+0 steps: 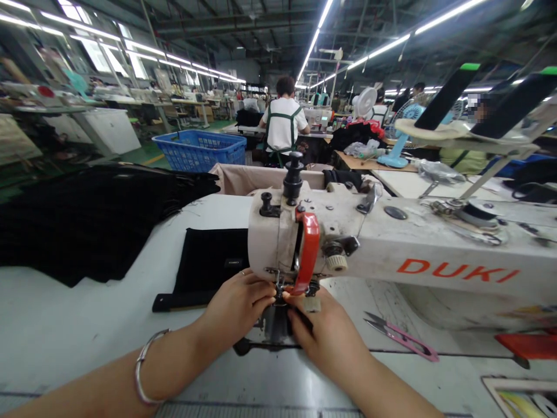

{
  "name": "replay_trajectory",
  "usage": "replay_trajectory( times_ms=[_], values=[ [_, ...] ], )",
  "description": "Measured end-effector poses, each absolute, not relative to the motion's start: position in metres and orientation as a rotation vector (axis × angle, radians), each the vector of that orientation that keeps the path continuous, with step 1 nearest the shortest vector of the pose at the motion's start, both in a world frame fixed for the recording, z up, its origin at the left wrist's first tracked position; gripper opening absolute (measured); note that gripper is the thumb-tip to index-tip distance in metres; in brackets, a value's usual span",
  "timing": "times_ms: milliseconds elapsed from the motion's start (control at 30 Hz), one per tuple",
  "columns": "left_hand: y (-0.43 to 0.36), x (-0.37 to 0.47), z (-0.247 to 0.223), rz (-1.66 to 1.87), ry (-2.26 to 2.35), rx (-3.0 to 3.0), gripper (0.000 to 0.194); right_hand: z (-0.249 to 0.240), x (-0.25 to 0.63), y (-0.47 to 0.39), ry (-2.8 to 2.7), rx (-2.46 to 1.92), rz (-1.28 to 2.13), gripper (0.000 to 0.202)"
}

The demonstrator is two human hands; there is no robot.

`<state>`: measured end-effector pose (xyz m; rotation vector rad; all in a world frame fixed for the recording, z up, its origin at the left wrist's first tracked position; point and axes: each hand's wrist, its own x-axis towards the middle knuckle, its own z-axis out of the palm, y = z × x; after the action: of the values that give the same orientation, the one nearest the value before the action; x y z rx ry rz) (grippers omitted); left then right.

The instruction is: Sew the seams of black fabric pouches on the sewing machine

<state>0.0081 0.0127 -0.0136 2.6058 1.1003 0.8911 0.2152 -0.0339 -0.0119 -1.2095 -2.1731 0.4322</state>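
Note:
A white sewing machine [365, 232] marked DUKI stands over the table, with a red guard at its needle. Black fabric [209, 255] with a small label lies flat left of the machine head, its lower edge strip reaching toward the needle. My left hand [243, 299] rests on that fabric's right end, fingers pressed together beside the presser foot. Just right of the foot, my right hand [315, 322] has its thumb and fingers pinched close to the needle. The machine head and my fingers hide the material between them.
Pink-handled thread snips [402, 337] lie right of my right hand. A large pile of black fabric [87, 215] covers the table's left side. Beyond are a blue basket [200, 148], a pinkish cloth-lined bin [248, 178] and a seated person [284, 119]. Thread cones [448, 96] stand at upper right.

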Motion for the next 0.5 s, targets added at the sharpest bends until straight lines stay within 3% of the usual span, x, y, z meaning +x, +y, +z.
replay_trajectory(
  times_ms=[500],
  values=[
    [0.0149, 0.0015, -0.0217, 0.913, 1.135, 2.614, 0.016, -0.0096, 0.2082, -0.0360, -2.137, -1.264, 0.482, 0.015]
  ],
)
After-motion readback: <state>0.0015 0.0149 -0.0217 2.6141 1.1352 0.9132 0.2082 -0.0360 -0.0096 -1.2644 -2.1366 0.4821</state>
